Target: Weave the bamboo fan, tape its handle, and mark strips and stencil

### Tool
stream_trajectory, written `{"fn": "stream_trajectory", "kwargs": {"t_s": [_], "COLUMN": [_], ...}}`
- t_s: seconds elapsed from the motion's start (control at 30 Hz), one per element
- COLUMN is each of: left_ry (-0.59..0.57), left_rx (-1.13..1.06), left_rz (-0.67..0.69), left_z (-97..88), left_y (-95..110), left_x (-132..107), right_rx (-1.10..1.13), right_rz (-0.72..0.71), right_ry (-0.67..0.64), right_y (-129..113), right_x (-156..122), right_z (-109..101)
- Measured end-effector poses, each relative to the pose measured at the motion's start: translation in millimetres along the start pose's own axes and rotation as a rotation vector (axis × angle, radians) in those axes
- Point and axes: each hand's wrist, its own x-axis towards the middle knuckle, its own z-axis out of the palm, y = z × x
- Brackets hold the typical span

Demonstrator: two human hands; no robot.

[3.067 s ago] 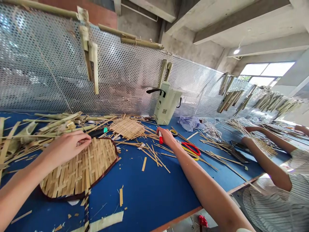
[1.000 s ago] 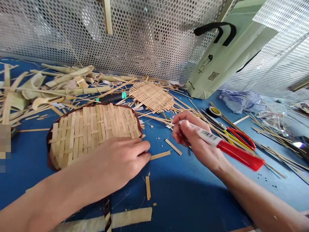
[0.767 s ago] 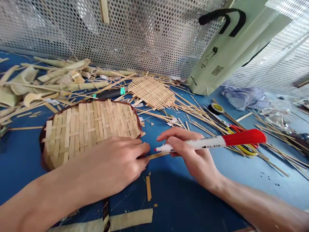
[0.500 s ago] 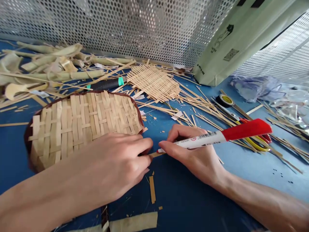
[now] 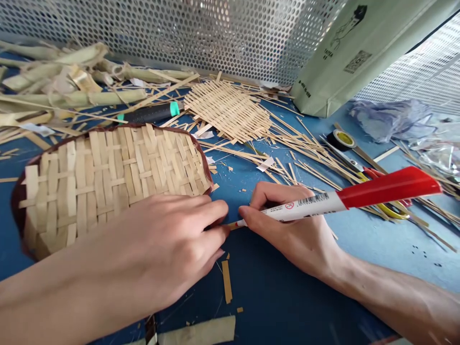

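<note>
Beside the brown-rimmed woven bamboo fan (image 5: 118,167), the left hand (image 5: 183,235) holds a thin tan strip (image 5: 234,226), the right hand (image 5: 293,232) a white-and-red marker (image 5: 312,207). The strip, likely springy, needs steadying near its tip.

Your blue tabletop (image 5: 280,297) carries a woven fan (image 5: 115,167) at left, split bamboo (image 5: 72,98) far left, a woven mat (image 5: 228,110) far centre, loose strips (image 5: 309,151) beside it, a standing green bag (image 5: 345,67) far right, scissors (image 5: 393,212) and crumpled plastic (image 5: 391,117) at right, and scraps (image 5: 226,281) nearest you.
</note>
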Motion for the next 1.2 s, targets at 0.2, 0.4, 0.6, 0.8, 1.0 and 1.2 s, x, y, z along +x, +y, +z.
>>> {"fn": "stream_trajectory", "kwargs": {"t_s": [0.2, 0.4, 0.6, 0.8, 1.0, 1.2], "left_ry": [-0.011, -0.017, -0.017, -0.006, -0.011, 0.019], "left_rx": [-0.015, -0.018, -0.015, -0.013, -0.021, 0.012], "left_rz": [-0.009, -0.015, -0.026, -0.018, -0.017, -0.026], "left_z": [-0.1, 0.7, 0.4, 0.9, 0.4, 1.8], "left_y": [1, 1, 2, 1, 1, 1], "left_x": [-1, -1, -2, -2, -3, -3], "right_rx": [0.001, 0.009, 0.011, 0.003, 0.03, -0.018], "right_rz": [-0.001, 0.01, 0.021, 0.035, 0.017, 0.023], "right_ry": [-0.015, -0.024, 0.005, 0.015, 0.071, 0.097], "right_y": [0, -1, 0, 2, 0, -3], "right_x": [1, 1, 0, 0, 1, 2], "right_z": [0, 0, 1, 2, -3, -10]}}
